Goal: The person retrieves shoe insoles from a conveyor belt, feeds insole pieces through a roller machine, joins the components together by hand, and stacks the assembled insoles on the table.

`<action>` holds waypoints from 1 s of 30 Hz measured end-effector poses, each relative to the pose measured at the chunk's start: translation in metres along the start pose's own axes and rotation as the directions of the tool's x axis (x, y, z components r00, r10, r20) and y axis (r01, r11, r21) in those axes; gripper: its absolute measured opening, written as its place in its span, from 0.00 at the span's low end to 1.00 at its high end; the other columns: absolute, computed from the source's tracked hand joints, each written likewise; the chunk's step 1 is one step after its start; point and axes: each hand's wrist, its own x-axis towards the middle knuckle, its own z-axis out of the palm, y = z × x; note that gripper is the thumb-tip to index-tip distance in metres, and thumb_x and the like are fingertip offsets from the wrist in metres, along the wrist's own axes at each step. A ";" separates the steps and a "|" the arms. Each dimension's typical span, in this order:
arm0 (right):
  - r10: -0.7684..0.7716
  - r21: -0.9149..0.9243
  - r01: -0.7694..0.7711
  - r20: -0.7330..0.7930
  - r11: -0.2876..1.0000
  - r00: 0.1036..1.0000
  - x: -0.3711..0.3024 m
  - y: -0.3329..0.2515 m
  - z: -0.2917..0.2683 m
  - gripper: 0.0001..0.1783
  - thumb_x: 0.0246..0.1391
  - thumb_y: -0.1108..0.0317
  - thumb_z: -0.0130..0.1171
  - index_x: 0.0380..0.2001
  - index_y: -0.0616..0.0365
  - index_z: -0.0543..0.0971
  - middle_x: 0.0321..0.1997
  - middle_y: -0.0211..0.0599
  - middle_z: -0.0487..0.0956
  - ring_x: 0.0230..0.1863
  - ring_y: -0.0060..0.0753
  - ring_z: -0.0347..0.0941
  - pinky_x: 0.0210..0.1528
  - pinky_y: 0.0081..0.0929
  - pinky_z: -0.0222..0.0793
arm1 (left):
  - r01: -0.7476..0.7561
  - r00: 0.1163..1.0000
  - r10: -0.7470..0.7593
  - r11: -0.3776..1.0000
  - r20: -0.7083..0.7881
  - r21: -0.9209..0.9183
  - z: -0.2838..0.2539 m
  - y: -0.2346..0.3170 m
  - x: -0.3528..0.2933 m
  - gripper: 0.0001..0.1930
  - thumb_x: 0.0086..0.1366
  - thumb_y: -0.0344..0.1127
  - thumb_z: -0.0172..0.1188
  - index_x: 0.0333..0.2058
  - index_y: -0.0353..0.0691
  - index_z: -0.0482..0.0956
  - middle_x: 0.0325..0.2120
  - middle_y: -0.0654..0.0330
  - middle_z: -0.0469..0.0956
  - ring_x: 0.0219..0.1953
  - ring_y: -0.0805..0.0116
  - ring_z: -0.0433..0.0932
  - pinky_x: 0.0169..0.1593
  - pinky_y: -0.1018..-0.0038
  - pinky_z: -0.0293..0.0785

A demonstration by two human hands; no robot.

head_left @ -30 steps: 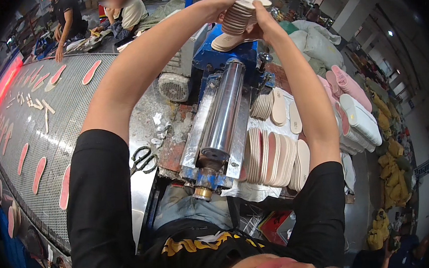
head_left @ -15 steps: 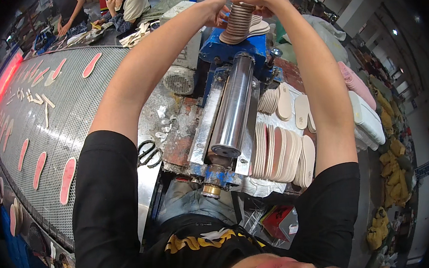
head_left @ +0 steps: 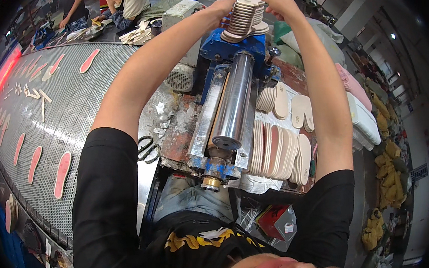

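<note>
Head view: a tall stack of pale shoe soles [head_left: 242, 21] sits on the blue end of a machine [head_left: 214, 47], past its shiny metal roller [head_left: 234, 102]. The stack is right between the person's two hands, far out in front of the body. The left hand [head_left: 223, 8] is just to the left of it, with its thumb close to the top edge. Its grip is a bit bent, but I can't tell if it touches or holds any soles. The right hand [head_left: 281, 6] is on the other side. Its grip is half curled, with a gap between finger and thumb, and I see nothing in it. One fingertip is near the top sole's right edge, so both hands are about as near. The pile goes up tall and is not quite straight. Each sole lies flat, but we see them so slanted that the way their long sides point is hard to tell. More soles [head_left: 260, 28] stick out low on the right, partly hidden by the stack. The stack's far side is hidden, and some left fingertips are hard to make out.
</note>
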 end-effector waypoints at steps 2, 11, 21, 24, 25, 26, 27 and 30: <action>-0.046 0.030 0.047 -0.009 0.998 0.999 -0.001 -0.011 0.006 0.30 0.49 0.41 0.61 0.18 0.62 0.75 0.14 0.27 0.67 0.13 0.18 0.58 0.14 0.20 0.53 | 0.003 0.999 -0.003 1.000 -0.038 0.002 0.002 0.006 -0.001 0.27 0.67 0.58 0.41 0.51 0.40 0.68 0.44 0.52 0.71 0.43 0.58 0.72 0.47 0.60 0.72; 0.023 -0.311 0.023 0.146 0.950 0.989 0.019 -0.015 0.015 0.34 0.44 0.34 0.58 0.21 0.62 0.75 0.14 0.31 0.64 0.13 0.23 0.56 0.14 0.27 0.49 | 0.019 0.997 -0.024 0.998 -0.079 -0.059 0.028 0.017 -0.027 0.23 0.69 0.50 0.41 0.52 0.40 0.67 0.43 0.54 0.70 0.40 0.60 0.73 0.42 0.64 0.74; 0.091 -0.003 -0.091 0.096 0.996 0.991 0.027 0.014 -0.002 0.23 0.45 0.48 0.63 0.15 0.56 0.72 0.13 0.26 0.61 0.13 0.19 0.54 0.15 0.23 0.47 | 0.008 0.997 -0.011 0.999 -0.071 -0.048 0.021 -0.001 0.014 0.21 0.67 0.49 0.47 0.47 0.36 0.69 0.38 0.55 0.71 0.31 0.66 0.73 0.35 0.70 0.75; 0.013 0.445 0.061 -0.162 0.893 0.987 0.015 0.018 -0.011 0.16 0.49 0.58 0.62 0.26 0.62 0.76 0.20 0.30 0.69 0.15 0.20 0.60 0.15 0.21 0.54 | -0.059 0.986 0.061 0.998 -0.156 0.016 0.003 -0.009 0.020 0.22 0.66 0.48 0.49 0.48 0.34 0.70 0.35 0.57 0.72 0.29 0.67 0.72 0.34 0.71 0.74; 0.023 0.542 0.098 -0.212 0.835 0.977 0.010 0.024 -0.025 0.14 0.52 0.62 0.61 0.32 0.64 0.76 0.24 0.32 0.72 0.17 0.20 0.63 0.16 0.18 0.58 | -0.106 0.973 0.117 0.992 -0.200 0.066 -0.002 -0.013 0.019 0.22 0.65 0.48 0.50 0.47 0.33 0.72 0.32 0.58 0.73 0.28 0.68 0.72 0.33 0.72 0.73; 0.025 0.672 0.203 -0.313 0.713 0.949 -0.003 0.033 -0.027 0.12 0.55 0.64 0.58 0.35 0.64 0.77 0.24 0.32 0.73 0.20 0.19 0.65 0.17 0.16 0.59 | -0.094 0.973 0.105 0.994 -0.205 0.064 -0.015 -0.020 0.016 0.22 0.65 0.48 0.50 0.47 0.33 0.72 0.32 0.58 0.73 0.28 0.68 0.72 0.33 0.72 0.73; 0.041 0.711 0.199 -0.306 0.675 0.951 -0.022 0.046 -0.035 0.12 0.56 0.66 0.57 0.39 0.63 0.77 0.27 0.32 0.75 0.21 0.18 0.66 0.17 0.16 0.60 | -0.177 0.967 0.206 0.967 -0.151 0.186 -0.033 -0.030 0.010 0.22 0.64 0.47 0.52 0.45 0.32 0.74 0.31 0.58 0.74 0.28 0.69 0.72 0.34 0.72 0.72; 0.219 0.774 0.257 -0.451 0.578 0.865 -0.122 0.107 -0.066 0.13 0.56 0.67 0.56 0.42 0.61 0.79 0.34 0.32 0.79 0.29 0.20 0.73 0.28 0.15 0.66 | -0.524 0.828 0.559 0.742 0.047 0.419 -0.050 -0.047 -0.037 0.21 0.62 0.45 0.57 0.43 0.29 0.78 0.32 0.57 0.78 0.33 0.72 0.73 0.36 0.74 0.70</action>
